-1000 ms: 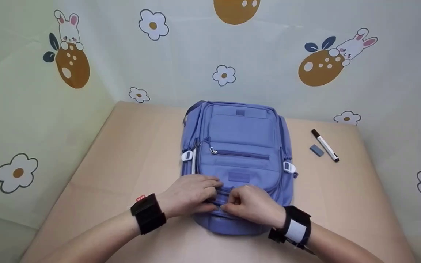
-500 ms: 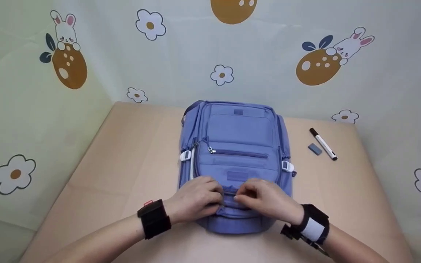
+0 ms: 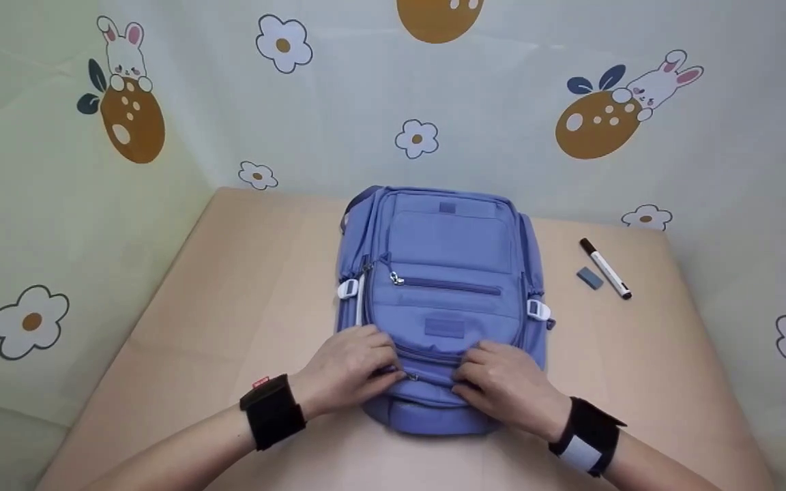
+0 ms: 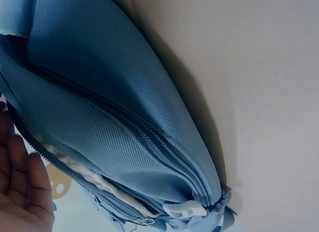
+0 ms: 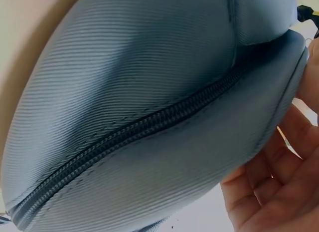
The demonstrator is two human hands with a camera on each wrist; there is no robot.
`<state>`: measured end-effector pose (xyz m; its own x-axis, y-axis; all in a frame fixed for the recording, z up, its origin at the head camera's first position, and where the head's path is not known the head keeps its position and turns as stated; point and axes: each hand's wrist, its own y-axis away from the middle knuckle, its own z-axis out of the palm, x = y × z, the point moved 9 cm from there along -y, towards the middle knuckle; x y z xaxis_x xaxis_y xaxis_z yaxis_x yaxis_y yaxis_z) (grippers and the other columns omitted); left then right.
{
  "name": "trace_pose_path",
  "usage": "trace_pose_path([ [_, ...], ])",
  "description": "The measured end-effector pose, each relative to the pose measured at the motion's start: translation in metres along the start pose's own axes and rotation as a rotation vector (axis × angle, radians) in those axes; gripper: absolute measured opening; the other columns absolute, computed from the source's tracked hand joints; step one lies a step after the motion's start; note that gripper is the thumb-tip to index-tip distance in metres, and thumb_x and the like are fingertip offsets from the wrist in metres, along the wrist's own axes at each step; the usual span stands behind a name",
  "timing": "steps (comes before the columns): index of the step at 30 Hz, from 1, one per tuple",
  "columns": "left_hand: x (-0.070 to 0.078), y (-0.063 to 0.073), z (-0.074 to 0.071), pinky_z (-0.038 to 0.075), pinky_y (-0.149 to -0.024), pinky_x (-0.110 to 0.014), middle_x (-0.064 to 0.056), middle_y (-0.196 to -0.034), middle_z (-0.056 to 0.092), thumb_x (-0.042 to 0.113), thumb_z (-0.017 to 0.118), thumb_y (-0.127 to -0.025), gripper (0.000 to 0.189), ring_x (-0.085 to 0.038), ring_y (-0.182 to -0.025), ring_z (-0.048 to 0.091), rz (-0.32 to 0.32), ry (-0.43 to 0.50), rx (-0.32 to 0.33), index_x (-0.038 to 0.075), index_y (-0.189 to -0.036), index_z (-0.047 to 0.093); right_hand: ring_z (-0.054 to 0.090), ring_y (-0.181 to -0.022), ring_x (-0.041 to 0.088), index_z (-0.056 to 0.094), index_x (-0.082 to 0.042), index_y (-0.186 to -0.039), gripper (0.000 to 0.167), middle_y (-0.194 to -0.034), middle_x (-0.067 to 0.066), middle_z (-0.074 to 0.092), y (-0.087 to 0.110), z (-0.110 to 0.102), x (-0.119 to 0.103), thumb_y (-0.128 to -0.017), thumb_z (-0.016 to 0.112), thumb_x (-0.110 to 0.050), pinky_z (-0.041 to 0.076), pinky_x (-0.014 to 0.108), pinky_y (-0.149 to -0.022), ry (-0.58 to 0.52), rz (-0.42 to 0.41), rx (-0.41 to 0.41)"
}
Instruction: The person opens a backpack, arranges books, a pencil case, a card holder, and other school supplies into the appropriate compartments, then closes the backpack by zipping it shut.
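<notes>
A blue backpack (image 3: 458, 245) lies front side up on the table, its lower end toward me. My left hand (image 3: 355, 365) grips the lower left of its front, fingers curled at the edge of the lower front pocket. A small metal zipper pull (image 3: 413, 376) shows right by the left thumb tip. Across from it, my right hand (image 3: 505, 382) holds the fabric at the right of the same pocket with bent fingers. The right wrist view shows a long dark zipper (image 5: 164, 119) along the bag's bottom, with the right fingers (image 5: 294, 124) at the fabric edge.
Right of the bag lie a black-and-white marker (image 3: 606, 269) and a small grey-blue eraser (image 3: 589, 277) on the beige table (image 3: 250, 273). White buckles (image 3: 348, 289) sit on the bag's sides. A patterned cloth (image 3: 338, 102) hangs behind and at the sides.
My right hand has moved right, away from the left hand, and now holds the pocket's right part. The left hand shifted slightly; the zipper pull has come into sight beside it.
</notes>
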<state>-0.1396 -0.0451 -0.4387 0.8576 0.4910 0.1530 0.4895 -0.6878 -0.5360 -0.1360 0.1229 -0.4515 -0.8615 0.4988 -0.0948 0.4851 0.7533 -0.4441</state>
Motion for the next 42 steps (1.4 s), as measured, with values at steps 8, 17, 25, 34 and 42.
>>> trace_pose_path([
  [8,-0.007,0.013,-0.007,0.05,-0.067,-0.027,0.008,-0.087,0.061,0.019,0.076,-0.092,0.01,-0.01,-0.075,0.059,-0.014,0.006,0.0,0.018,-0.089,0.067,0.061,-0.07,0.007,0.071,-0.02,-0.085,0.009,-0.08,-0.011,0.064,0.0,-0.001,0.0,-0.084,0.08,-0.019,0.053,0.026,-0.06,0.001,0.01,0.017],
  [17,-0.027,0.03,-0.015,0.051,-0.065,-0.029,0.007,-0.084,0.061,0.018,0.075,-0.093,0.011,-0.01,-0.074,0.057,-0.083,-0.003,-0.037,0.016,-0.091,0.064,0.062,-0.071,0.007,0.071,-0.021,-0.084,0.009,-0.079,-0.011,0.065,-0.001,-0.002,0.003,-0.083,0.08,-0.019,0.053,0.025,-0.061,-0.023,0.045,-0.018],
  [25,-0.031,0.031,-0.016,0.05,-0.064,-0.029,0.007,-0.085,0.061,0.017,0.074,-0.094,0.01,-0.009,-0.073,0.055,-0.091,0.002,-0.035,0.015,-0.094,0.064,0.061,-0.071,0.007,0.071,-0.021,-0.083,0.008,-0.08,-0.011,0.064,-0.005,-0.002,0.003,-0.083,0.08,-0.02,0.053,0.026,-0.061,-0.012,0.072,-0.046],
  [34,-0.03,0.033,-0.015,0.052,-0.066,-0.027,0.01,-0.085,0.064,0.018,0.076,-0.092,0.011,-0.008,-0.075,0.06,-0.099,0.015,-0.059,0.018,-0.093,0.065,0.065,-0.077,0.011,0.076,-0.019,-0.094,0.01,-0.086,-0.009,0.068,-0.03,0.0,-0.01,-0.088,0.079,-0.027,0.055,0.031,-0.066,-0.04,0.067,-0.093],
  [42,-0.027,0.032,-0.017,0.049,-0.063,-0.024,0.01,-0.081,0.062,0.018,0.077,-0.092,0.012,-0.006,-0.071,0.057,-0.055,0.032,-0.032,0.018,-0.089,0.065,0.062,-0.071,0.015,0.072,-0.016,-0.085,0.015,-0.08,-0.005,0.063,-0.057,0.014,-0.028,-0.09,0.076,-0.029,0.052,0.033,-0.059,0.047,0.05,-0.169],
])
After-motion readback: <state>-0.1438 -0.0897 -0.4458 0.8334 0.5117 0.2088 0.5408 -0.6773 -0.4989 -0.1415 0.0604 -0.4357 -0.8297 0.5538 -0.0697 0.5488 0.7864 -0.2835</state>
